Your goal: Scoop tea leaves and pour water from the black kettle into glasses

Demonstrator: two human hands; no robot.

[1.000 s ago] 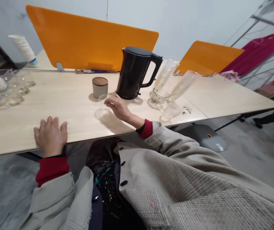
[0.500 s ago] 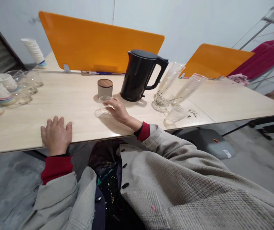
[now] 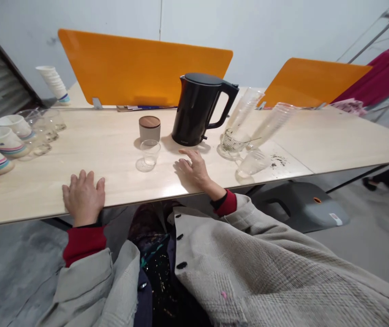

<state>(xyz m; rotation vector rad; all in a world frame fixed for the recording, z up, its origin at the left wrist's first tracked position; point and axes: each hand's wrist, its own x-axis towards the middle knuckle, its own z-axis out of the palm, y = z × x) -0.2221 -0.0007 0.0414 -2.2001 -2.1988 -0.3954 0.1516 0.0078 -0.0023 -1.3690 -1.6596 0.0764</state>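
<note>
Two bare hands rest open on the pale tabletop point(image 3: 112, 136), fingers spread and holding nothing: the left hand point(image 3: 83, 197) at its edge, the right hand point(image 3: 196, 170) near a clear glass tumbler point(image 3: 150, 153) and a black electric kettle point(image 3: 190, 111), whose small label is unreadable.

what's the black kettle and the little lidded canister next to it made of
The black kettle looks like matte plastic, from its dull, even surface, though coated metal is possible. The canister has a wooden lid, with visible brown grain, on a matte beige body, probably ceramic, though the look leaves that open.
</note>
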